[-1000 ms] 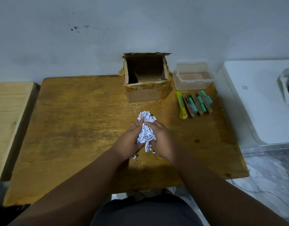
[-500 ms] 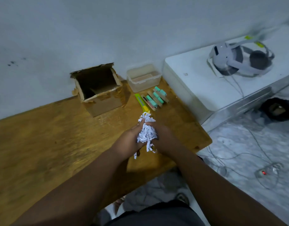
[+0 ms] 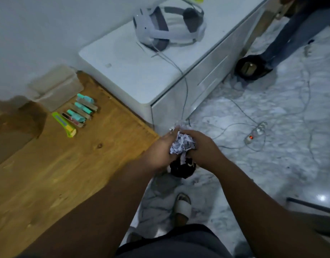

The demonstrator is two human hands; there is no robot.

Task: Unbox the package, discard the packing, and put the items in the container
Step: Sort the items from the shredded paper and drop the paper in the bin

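Where wooden table (image 3: 48, 174) meets marble floor (image 3: 272, 164), both hands (image 3: 181, 148) pressed around shredded paper (image 3: 182, 144).

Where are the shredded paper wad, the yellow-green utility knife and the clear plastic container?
shredded paper wad (image 3: 182, 142), head view, on the white strips showing between the two hands.
yellow-green utility knife (image 3: 64, 124), head view, mid-handle.
clear plastic container (image 3: 57, 88), head view, on its blurred near wall.

No lettering, brand, number or sign is legible anywhere; dark print specks the shredded paper (image 3: 182, 143), too blurred and fragmentary to make out as words.
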